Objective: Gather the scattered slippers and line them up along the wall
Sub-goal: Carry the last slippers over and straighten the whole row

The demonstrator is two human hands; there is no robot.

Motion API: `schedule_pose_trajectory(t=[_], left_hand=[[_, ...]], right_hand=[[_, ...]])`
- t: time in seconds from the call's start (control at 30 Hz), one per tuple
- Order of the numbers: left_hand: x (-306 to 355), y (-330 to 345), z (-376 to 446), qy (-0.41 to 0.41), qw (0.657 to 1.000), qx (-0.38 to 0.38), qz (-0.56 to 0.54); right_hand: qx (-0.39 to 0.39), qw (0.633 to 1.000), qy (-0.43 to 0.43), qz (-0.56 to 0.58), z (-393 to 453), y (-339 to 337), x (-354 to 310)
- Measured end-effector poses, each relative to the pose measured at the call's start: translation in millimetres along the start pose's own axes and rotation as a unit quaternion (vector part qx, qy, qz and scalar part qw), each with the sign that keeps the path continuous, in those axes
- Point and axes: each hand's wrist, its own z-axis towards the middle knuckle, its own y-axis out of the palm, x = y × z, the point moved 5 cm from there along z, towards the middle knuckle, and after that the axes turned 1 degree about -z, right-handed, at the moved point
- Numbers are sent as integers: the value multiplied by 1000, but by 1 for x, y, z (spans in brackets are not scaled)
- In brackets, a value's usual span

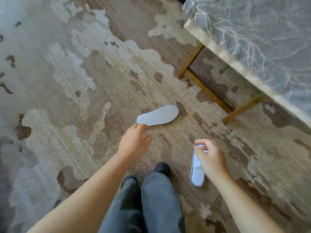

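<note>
The right hand point(207, 157) pinches one white slipper point(197, 170) by its upper end, thumb and fingers closed on the edge, so the slipper hangs down lengthwise with its open top facing the camera. Holding it by one end looks deliberate: it takes only a couple of fingers and lets the thing dangle clear of the leg. The left hand point(135, 140) is spread and empty, fingers loosely curved, its fingertips point(141, 126) reaching the near end of a second slipper point(157, 115); whether they touch it yet I cannot tell. That slipper lies sole-up on the patterned rug point(67, 81), flat and pale, pointing away to the right (flipped over, which fits having been scattered rather than set down). The open hand suits a grab at its end, matching the grip on the other side.

Below the arms, the person's dark trouser legs point(151, 199) and dark footwear point(162, 168) stand on the rug just behind both slippers, so the person seems to be bending forward over them. Further out, at upper right, a marble-topped table point(252, 39) on thin golden legs point(207, 91) stands near the sole-up slipper but apart from it. No wall shows here, so the lining-up is not yet begun, and this reads as the gathering stage.
</note>
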Motion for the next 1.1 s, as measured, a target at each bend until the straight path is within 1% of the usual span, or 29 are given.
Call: schedule_pose_trajectory(t=[0.13, 0.23, 0.37, 0.5, 0.63, 0.7, 0.8, 0.9, 1.0, 1.1], left_hand=[[-49, 56, 109, 3, 1000, -15, -15], [-90, 114, 191, 23, 999, -27, -17], [-146, 192, 291, 79, 994, -47, 55], [-195, 244, 360, 89, 987, -45, 127], [-217, 263, 381, 72, 985, -49, 151], [-216, 263, 377, 62, 988, -49, 131], [-211, 268, 361, 74, 991, -86, 75], [-191, 275, 342, 104, 990, -94, 23], [-153, 291, 333, 137, 984, -112, -8], [-111, 319, 324, 166, 978, -124, -25]], right_hand=[[4, 999, 33, -15, 95, 74, 48], [29, 998, 43, -27, 168, 131, 101], [46, 995, 58, -68, 253, 202, 177], [34, 986, 60, -154, 303, 255, 242], [21, 979, 43, -199, 314, 276, 269], [24, 978, 46, -202, 311, 279, 271], [33, 986, 69, -150, 305, 286, 268], [37, 990, 69, -116, 295, 282, 264], [91, 989, 61, -99, 273, 256, 268], [200, 974, 82, -75, 239, 213, 291]])
